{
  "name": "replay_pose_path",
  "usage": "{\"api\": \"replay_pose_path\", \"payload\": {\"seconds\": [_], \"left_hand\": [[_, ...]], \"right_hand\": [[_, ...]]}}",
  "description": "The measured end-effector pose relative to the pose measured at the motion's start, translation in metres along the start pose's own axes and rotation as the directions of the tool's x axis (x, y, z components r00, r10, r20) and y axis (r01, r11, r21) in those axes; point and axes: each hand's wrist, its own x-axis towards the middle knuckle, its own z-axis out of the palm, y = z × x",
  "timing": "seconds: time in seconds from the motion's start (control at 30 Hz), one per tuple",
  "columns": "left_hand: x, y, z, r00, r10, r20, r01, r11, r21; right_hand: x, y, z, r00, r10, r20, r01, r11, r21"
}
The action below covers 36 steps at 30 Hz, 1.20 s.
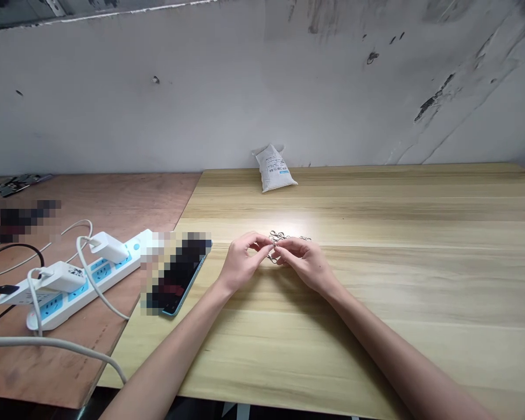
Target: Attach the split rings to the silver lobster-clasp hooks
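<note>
My left hand (244, 259) and my right hand (305, 261) meet over the light wooden table (420, 251), fingertips nearly touching. Each pinches a small metal clasp (272, 257) between thumb and forefinger; its exact shape is partly covered by the fingers. Just behind the fingertips lies a small pile of metal clasps and rings (278, 235), partly hidden by my right hand.
A white labelled bag (275, 170) sits near the wall. To the left are a phone (184, 280) and, on a brown board (157, 192), a white power strip (100, 277) with chargers and looping cables. Part of another person's hand shows at the far left edge.
</note>
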Motion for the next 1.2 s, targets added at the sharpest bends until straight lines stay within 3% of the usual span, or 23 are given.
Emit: {"api": "replay_pose_path", "payload": {"seconds": [0.2,0.33,0.53,0.8,0.9,1.0,1.1,1.2], "left_hand": [[-0.002,-0.0041,0.0019,0.999,0.027,-0.029,-0.026,0.999,0.035],[-0.0017,-0.0049,0.0036,0.999,-0.042,-0.031,0.043,0.999,0.014],[0.003,-0.0058,0.0023,0.982,-0.181,0.05,0.186,0.969,-0.162],[0.0045,-0.008,0.0007,0.969,-0.226,0.097,0.243,0.944,-0.224],[0.0029,-0.0061,0.0008,0.977,-0.18,0.114,0.199,0.963,-0.184],[0.0005,-0.0047,0.0018,0.988,-0.061,0.139,0.067,0.997,-0.039],[-0.0015,-0.0048,0.0038,0.984,0.038,0.176,-0.051,0.996,0.068],[-0.0015,-0.0062,0.0045,0.982,0.041,0.183,-0.062,0.992,0.109]], "right_hand": [[-0.0017,-0.0021,-0.0001,0.999,-0.013,-0.035,0.011,0.998,-0.062],[-0.0022,-0.0028,0.0006,0.997,-0.052,-0.064,0.044,0.991,-0.123],[-0.0023,-0.0032,0.0013,0.995,-0.057,-0.086,0.046,0.991,-0.129],[-0.0024,0.0006,0.0011,0.989,-0.043,-0.139,0.024,0.99,-0.141],[-0.0009,0.0016,-0.0001,0.993,0.006,-0.115,-0.012,0.999,-0.052],[0.001,0.0019,-0.0018,0.996,0.043,-0.072,-0.041,0.999,0.025],[0.0019,0.002,-0.0021,0.998,0.029,-0.062,-0.03,0.999,-0.014],[0.0015,0.0009,-0.0006,0.997,0.019,-0.076,-0.024,0.997,-0.074]]}}
